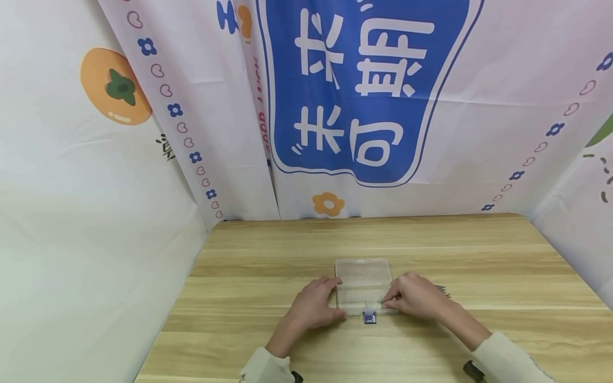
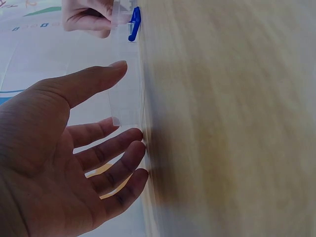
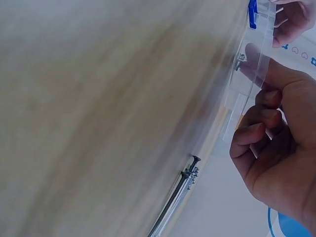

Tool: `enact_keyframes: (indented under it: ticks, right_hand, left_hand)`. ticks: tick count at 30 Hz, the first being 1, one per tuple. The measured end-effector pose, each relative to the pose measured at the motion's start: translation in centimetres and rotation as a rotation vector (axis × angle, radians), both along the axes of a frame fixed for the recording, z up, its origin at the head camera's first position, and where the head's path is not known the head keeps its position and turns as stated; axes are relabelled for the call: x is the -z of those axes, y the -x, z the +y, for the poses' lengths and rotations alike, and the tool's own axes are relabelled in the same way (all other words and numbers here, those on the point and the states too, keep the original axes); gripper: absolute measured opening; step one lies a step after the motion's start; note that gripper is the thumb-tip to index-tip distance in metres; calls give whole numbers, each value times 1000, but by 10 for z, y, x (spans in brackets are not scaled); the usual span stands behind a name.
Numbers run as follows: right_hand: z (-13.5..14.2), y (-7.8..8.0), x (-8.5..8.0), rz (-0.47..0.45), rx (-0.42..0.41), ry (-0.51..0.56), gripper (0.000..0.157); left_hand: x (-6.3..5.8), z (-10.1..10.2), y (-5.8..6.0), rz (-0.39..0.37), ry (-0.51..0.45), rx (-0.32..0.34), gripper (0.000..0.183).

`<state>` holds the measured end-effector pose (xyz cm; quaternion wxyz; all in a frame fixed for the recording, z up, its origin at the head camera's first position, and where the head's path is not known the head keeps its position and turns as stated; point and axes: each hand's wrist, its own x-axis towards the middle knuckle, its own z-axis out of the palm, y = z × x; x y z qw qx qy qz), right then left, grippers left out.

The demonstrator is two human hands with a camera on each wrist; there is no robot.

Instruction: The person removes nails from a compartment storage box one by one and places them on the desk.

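A clear plastic box [image 1: 353, 304] lies on the table with its lid [image 1: 362, 271] folded back and a blue latch [image 1: 370, 317] at its front. My left hand [image 1: 313, 304] rests at the box's left side, thumb near the front corner and fingers spread loosely along the edge. In the left wrist view that hand [image 2: 64, 153] has nothing in its palm. My right hand [image 1: 415, 296] reaches over the right front corner, thumb and forefinger pinching a small silver screw [image 3: 240, 61], seen through the clear wall. The other right-hand fingers [image 3: 247, 143] are curled.
Several long screws [image 1: 442, 291] lie in a bunch on the wooden table [image 1: 239, 298], right of the box and beside my right wrist. A printed cloth [image 1: 297, 197] hangs behind the table's far edge, and a white one [image 1: 96, 223] hangs at the left.
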<state>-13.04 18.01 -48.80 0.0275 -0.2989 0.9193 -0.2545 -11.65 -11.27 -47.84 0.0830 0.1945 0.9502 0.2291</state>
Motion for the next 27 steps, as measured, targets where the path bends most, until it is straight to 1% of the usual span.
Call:
enact_keyframes:
  ticks: [2,6,18,23,27]
  right_hand:
    - [-1,0,1,2,6,1,1]
    - [-3,0,1,10,-3,9,7]
    - [-5,-1,-2,17,-65,-14,5]
    - [-5,-2,-3,34,-77,-20,4]
    - [-6,-2,-4,77,-87,-29,4]
  left_hand:
    - [0,0,0,0,1,0,73]
    - [-1,1,-1,-2,0,-2,73]
    - [-2,1,0,0,-1,-3,73]
    - [0,2,1,0,1,-2,73]
    - [0,1,1,-2,-4,-1,73]
